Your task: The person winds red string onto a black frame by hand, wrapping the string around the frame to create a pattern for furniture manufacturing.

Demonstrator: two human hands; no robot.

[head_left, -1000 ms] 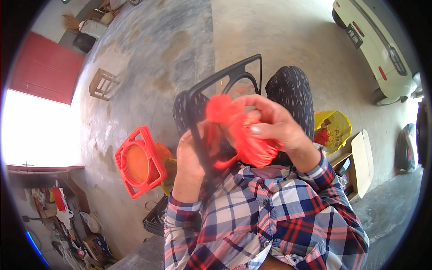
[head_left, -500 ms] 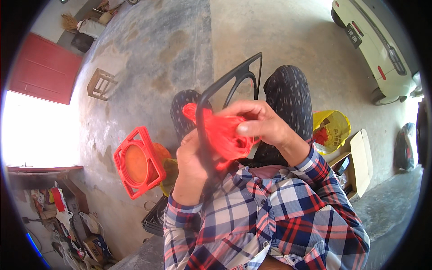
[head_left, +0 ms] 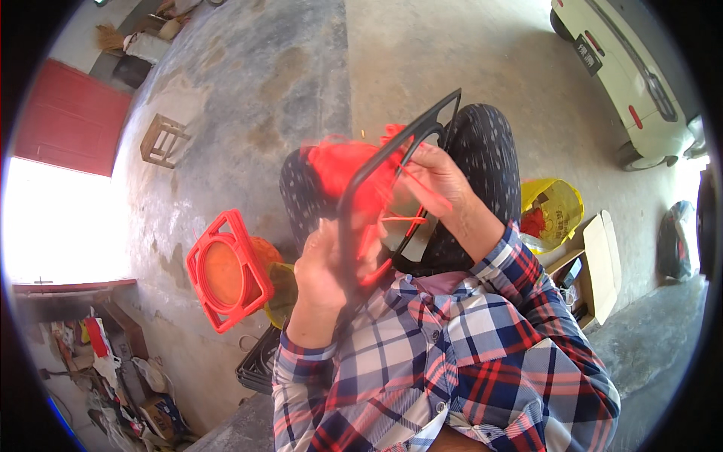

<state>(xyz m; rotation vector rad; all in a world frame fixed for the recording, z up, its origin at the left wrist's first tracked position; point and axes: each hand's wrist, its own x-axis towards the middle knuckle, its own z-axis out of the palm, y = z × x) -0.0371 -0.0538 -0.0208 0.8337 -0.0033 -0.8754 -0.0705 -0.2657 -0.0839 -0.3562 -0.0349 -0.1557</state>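
Above my lap a black plastic frame [head_left: 352, 184] with a curved inner bar stands tilted between my hands. My left hand [head_left: 320, 264] is closed round its near side, fingers partly hidden behind it. Red cord [head_left: 337, 167] in a loose, motion-blurred bundle lies across the frame, with single strands running down through the opening. At the frame's right side my right hand [head_left: 440, 179] is closed, pinching red strands between thumb and fingers. Whether it also grips the frame's bar is hard to make out.
Red frames [head_left: 230, 271] of similar shape stand stacked at my left, with black frames [head_left: 258, 360] nearer me. A yellow bag [head_left: 553, 215] with red cord and an open cardboard box [head_left: 600, 264] stand right. Farther off are a wooden stool [head_left: 163, 141] and a parked van [head_left: 640, 83].
The red bundle has shifted up and left, and its strands have spread apart. My right hand has turned and drawn some strands through the frame, which has tilted slightly right.
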